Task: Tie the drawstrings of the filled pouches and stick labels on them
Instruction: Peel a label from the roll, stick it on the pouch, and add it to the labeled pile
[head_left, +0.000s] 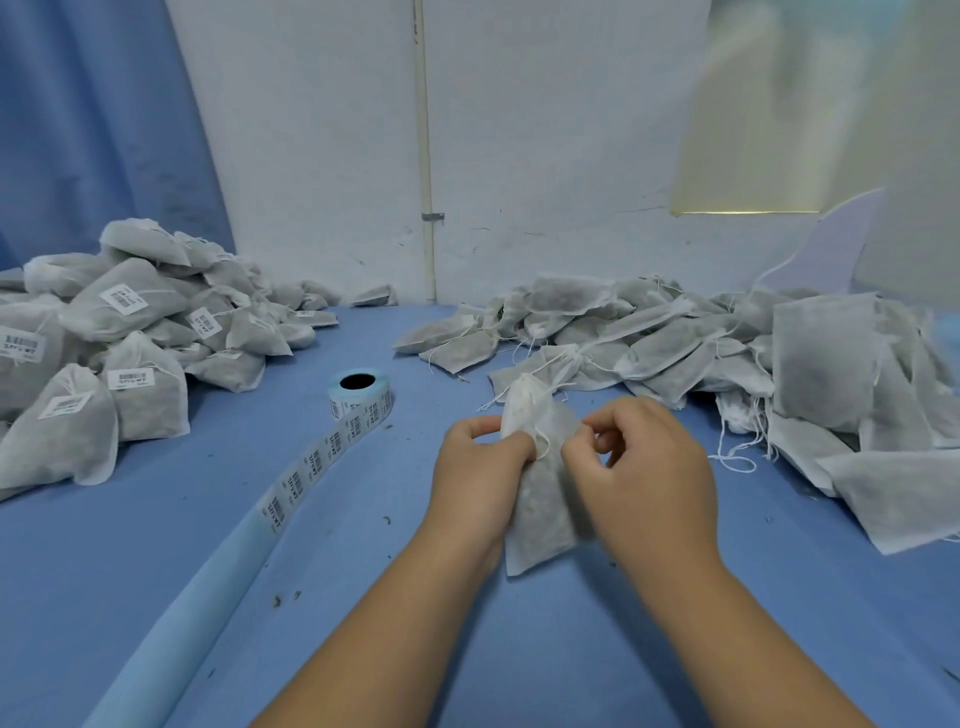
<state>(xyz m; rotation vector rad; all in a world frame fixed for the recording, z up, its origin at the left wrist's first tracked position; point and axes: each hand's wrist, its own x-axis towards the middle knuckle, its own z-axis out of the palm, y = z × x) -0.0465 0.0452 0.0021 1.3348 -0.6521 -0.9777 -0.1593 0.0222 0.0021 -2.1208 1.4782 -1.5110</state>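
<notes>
Blue cloth-covered table (467, 649) against a white wall (545, 156), with a blue curtain (93, 130) to the left. The pouch (540, 509) is mid-table between both hands, neck up. Left hand (480, 467) grips the gathered neck and right hand (644, 467) pinches the drawstring (543, 441) just beside it. It looks light, soft nonwoven with loose fill — it'll slump, so hold it at the neck, not the body. The string is thin and may slip. Label roll (358, 397) is left of the hands, its strip unrolled. 2 heaps: labelled pile (130, 332) left, unlabelled pile (727, 338) right.
</notes>
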